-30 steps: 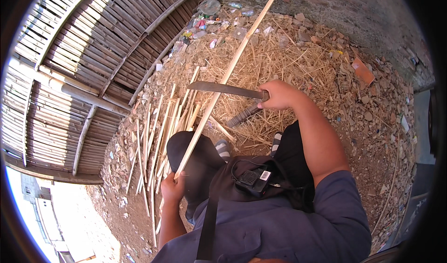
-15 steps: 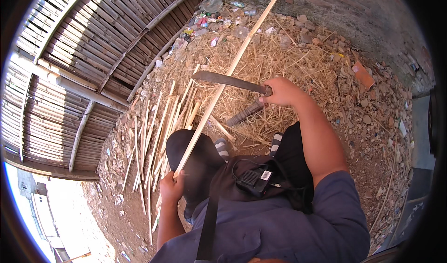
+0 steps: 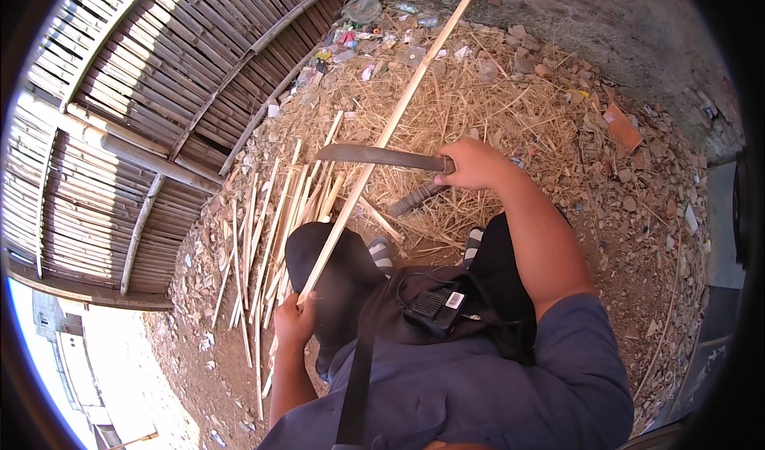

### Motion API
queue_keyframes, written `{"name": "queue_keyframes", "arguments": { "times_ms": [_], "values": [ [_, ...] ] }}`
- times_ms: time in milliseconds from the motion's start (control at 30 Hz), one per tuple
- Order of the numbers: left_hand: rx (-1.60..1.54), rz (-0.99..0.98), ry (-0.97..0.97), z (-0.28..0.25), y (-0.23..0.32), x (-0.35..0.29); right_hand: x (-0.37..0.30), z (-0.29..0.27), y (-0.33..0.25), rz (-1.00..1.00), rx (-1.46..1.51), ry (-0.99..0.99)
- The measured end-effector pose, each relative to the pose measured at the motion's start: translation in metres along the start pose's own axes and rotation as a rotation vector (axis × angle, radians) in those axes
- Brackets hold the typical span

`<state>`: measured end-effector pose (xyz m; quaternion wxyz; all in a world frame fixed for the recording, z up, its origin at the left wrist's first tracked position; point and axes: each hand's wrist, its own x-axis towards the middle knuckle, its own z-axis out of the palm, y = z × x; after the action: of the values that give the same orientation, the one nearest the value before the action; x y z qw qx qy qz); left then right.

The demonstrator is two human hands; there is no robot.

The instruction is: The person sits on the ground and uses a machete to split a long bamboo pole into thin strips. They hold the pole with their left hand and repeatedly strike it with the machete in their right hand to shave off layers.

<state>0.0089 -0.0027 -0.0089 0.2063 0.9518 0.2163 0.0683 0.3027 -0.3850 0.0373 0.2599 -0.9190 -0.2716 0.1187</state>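
Note:
My left hand (image 3: 295, 319) grips the near end of a long pale bamboo strip (image 3: 408, 93), which slants up and away to the right across my left knee. In my right hand (image 3: 475, 165) is the handle of a machete (image 3: 381, 156). Its dark blade lies across the strip, roughly at mid-length, with the tip pointing left. Whether the edge bites into the strip I cannot tell. Below the right hand, a dark ridged cylindrical piece (image 3: 416, 198) rests on the straw, partly hidden near that hand.
Several split bamboo strips (image 3: 271, 239) lie on the ground left of my knee. Shavings (image 3: 478, 91) cover the ground ahead, with litter (image 3: 351, 35) beyond. A bamboo slat wall (image 3: 119, 171) stands at left, a brick wall (image 3: 637, 43) at the far right. A reddish tile (image 3: 621, 127) lies among rubble.
My right hand and the machete have come a little nearer and to the left, so the blade now crosses the strip lower down. The left hand keeps its hold almost unmoved.

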Motion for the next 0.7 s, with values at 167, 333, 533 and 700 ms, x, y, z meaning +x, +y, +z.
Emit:
{"name": "queue_keyframes", "arguments": {
  "times_ms": [167,333,533,700],
  "values": [
    [0.012,-0.004,-0.018,-0.003,0.009,0.001,0.001,-0.012,0.025,0.163,0.098,0.103],
    [0.013,-0.015,-0.029,-0.002,0.005,0.002,-0.004,0.005,0.005,0.034,0.007,0.015],
    [-0.003,-0.016,-0.014,-0.004,0.005,-0.001,-0.003,0.003,-0.011,-0.003,-0.047,-0.092],
    [0.032,0.003,-0.016,-0.003,0.005,0.001,0.000,-0.010,0.023,0.128,0.045,0.069]
  ]
}}
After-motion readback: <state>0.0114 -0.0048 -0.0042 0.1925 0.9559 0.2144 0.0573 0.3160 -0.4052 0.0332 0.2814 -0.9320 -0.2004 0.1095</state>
